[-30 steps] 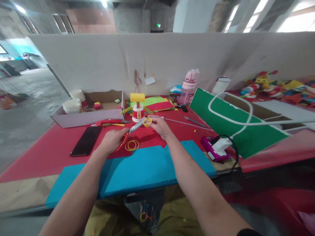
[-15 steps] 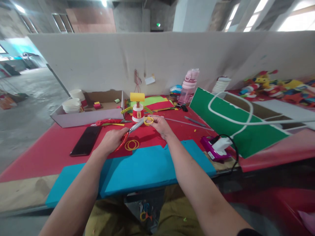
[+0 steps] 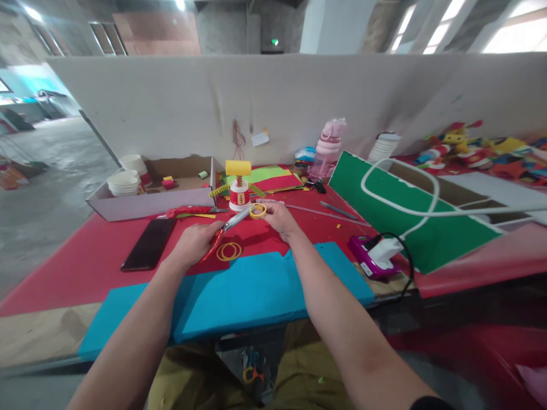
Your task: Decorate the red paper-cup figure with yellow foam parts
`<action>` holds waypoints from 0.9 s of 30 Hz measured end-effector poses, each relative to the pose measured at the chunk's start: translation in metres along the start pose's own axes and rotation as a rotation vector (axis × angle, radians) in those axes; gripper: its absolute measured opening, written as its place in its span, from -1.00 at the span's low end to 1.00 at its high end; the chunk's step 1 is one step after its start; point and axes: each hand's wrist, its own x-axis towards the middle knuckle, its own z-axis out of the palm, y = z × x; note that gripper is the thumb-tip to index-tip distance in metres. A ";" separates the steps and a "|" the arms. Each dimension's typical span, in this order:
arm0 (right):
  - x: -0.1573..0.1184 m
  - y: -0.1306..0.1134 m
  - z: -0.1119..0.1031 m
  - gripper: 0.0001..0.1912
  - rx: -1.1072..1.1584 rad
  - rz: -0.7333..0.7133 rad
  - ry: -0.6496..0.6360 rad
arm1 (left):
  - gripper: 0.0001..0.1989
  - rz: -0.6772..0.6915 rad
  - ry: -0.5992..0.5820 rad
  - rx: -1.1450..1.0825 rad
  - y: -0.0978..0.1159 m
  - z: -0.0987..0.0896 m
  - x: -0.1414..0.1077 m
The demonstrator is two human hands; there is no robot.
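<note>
My left hand (image 3: pixel 197 244) is closed round the red handles of a pair of scissors (image 3: pixel 236 218), whose metal blades point up and right. Their tips meet a small yellow ring (image 3: pixel 258 211) that my right hand (image 3: pixel 278 218) pinches between its fingers. Just behind the blades stands a red and white paper cup figure (image 3: pixel 240 195) with a yellow roll (image 3: pixel 238 168) on top and folded yellow-green strips at its sides. More yellow rings (image 3: pixel 229 251) lie on the red table cover, beside the blue sheet (image 3: pixel 239 293).
A black phone (image 3: pixel 148 245) lies at the left, before an open box (image 3: pixel 158 204) with paper cups. Right are a purple power strip (image 3: pixel 374 259), a white cable and a green board (image 3: pixel 397 210). A pink bottle (image 3: pixel 328 149) stands behind.
</note>
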 end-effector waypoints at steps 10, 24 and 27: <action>0.000 0.005 -0.003 -0.78 0.046 0.010 0.010 | -0.59 0.016 0.012 -0.016 -0.001 0.000 0.000; 0.000 0.007 0.000 -0.74 0.055 0.034 0.012 | -0.62 0.029 0.017 -0.061 -0.003 0.003 0.001; 0.001 0.007 -0.001 -0.74 0.038 0.026 0.011 | -0.60 0.020 -0.001 -0.054 -0.003 0.003 0.001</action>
